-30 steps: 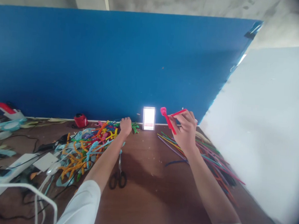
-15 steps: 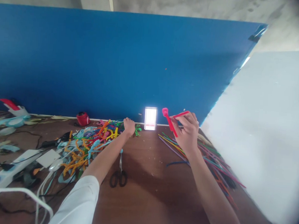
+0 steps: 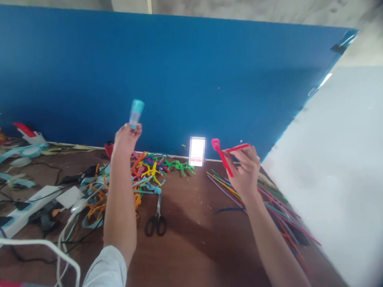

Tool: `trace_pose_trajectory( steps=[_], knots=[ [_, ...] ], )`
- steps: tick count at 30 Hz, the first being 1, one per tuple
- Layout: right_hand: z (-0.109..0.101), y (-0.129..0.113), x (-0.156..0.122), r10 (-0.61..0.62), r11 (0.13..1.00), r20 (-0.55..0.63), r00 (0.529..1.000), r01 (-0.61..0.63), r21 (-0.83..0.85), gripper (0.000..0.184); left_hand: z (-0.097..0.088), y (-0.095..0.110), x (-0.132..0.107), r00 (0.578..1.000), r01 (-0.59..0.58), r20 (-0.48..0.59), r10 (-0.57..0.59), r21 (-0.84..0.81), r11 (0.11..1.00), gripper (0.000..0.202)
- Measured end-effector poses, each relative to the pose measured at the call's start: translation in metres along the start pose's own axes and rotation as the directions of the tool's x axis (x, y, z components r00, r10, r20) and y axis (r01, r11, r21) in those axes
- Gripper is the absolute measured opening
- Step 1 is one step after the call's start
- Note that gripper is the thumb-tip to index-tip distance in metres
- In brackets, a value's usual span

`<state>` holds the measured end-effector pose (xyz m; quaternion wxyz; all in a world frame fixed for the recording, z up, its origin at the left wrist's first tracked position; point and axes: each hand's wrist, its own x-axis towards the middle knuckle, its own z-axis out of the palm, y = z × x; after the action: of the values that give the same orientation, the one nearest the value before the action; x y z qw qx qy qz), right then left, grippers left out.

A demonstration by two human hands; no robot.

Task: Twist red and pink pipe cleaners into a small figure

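Observation:
My left hand (image 3: 127,139) is raised in front of the blue panel, its fingers closed round the lower end of a light-blue tube (image 3: 136,113) that looks like a glue stick. The tube stands nearly upright and is slightly blurred. On the right, my right hand (image 3: 245,168) pinches a red pipe cleaner (image 3: 224,160), bent into arms and topped by a coiled pink-red knob. Below my left hand lies a heap of bent pipe-cleaner shapes (image 3: 152,171) in several colours. Black-handled scissors (image 3: 156,223) rest between my forearms.
Straight pipe cleaners (image 3: 278,209) lie under and beyond my right forearm. A white power strip (image 3: 18,217) with cables sits at the left. The blue panel (image 3: 182,73) closes off the back, and a bright blurred-out rectangle (image 3: 197,150) stands before it. A white wall (image 3: 345,170) borders the right.
My left hand has risen from the back of the heap and moved left, and the light-blue tube now shows in it. My right hand keeps its hold on the red pipe cleaner.

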<state>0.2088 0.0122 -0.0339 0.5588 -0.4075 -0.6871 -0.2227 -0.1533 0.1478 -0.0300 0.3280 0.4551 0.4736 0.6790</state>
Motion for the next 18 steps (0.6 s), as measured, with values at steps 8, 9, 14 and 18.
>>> trace_pose_trajectory(
  steps=[8,9,14,18],
  knots=[
    [0.004,-0.003,-0.002,0.026,0.998,0.044,0.999,-0.028,0.051,0.016,-0.014,-0.016,-0.012,0.894,0.22,-0.228,-0.386,-0.527,0.821,0.012],
    [0.004,-0.003,-0.003,0.034,0.997,0.046,0.998,-0.037,0.061,0.016,-0.004,-0.017,-0.016,0.901,0.23,-0.206,-0.381,-0.518,0.824,0.012],
    [0.006,-0.005,-0.006,0.093,0.987,0.05,0.994,-0.099,0.129,0.016,0.056,-0.004,-0.055,0.958,0.256,-0.016,-0.288,-0.414,0.873,0.018],
    [0.008,-0.005,-0.007,0.15,0.959,0.084,0.985,-0.166,0.23,0.012,0.105,0.013,-0.11,0.89,0.187,0.449,-0.079,-0.202,0.961,0.015]
  ],
)
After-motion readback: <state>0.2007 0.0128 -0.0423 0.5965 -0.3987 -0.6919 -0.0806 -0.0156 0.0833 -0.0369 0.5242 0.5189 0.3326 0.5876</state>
